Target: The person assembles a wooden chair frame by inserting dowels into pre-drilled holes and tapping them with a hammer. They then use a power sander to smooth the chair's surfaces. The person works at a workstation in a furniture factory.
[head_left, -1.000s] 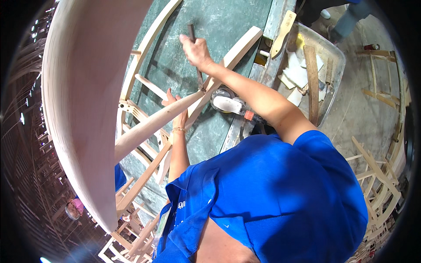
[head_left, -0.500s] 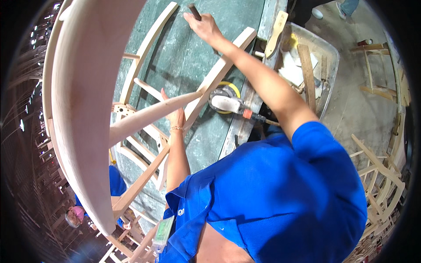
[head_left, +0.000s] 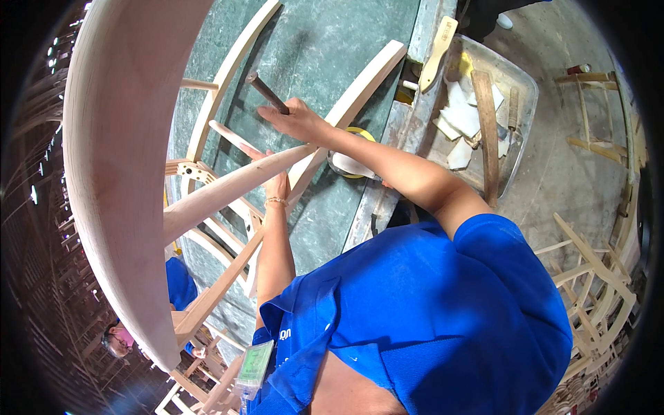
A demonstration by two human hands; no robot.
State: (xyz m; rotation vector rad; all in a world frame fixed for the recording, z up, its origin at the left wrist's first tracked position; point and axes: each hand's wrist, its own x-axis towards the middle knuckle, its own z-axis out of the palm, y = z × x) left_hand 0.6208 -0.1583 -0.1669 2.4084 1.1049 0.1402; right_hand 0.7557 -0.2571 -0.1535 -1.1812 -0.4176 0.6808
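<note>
A pale wooden chair frame [head_left: 366, 79] with curved legs and rails lies across the green worktop [head_left: 325, 34]. My left hand [head_left: 275, 181] grips the frame near a short round peg [head_left: 227, 133], and its fingers are partly hidden behind a thick round rail [head_left: 238, 188]. My right hand [head_left: 299, 123] is closed around a dark rod-like tool [head_left: 268, 93], whose far end is hidden by the hand. It is held above the frame, beside the peg. A broad, smooth curved wooden part [head_left: 124, 152] fills the left foreground.
A round sander [head_left: 349, 162] with a yellow rim lies behind my right forearm. A plastic bin [head_left: 529, 104] with scraps and a wooden strip stands to the right, with a wooden-handled brush [head_left: 439, 52] at its edge. More chair frames [head_left: 595, 277] stand lower right. A co-worker [head_left: 181, 283] is at lower left.
My right hand has come nearer and to the left with the dark tool, now beside the peg and my left hand. My left hand stays at the frame. The right forearm now partly covers the sander.
</note>
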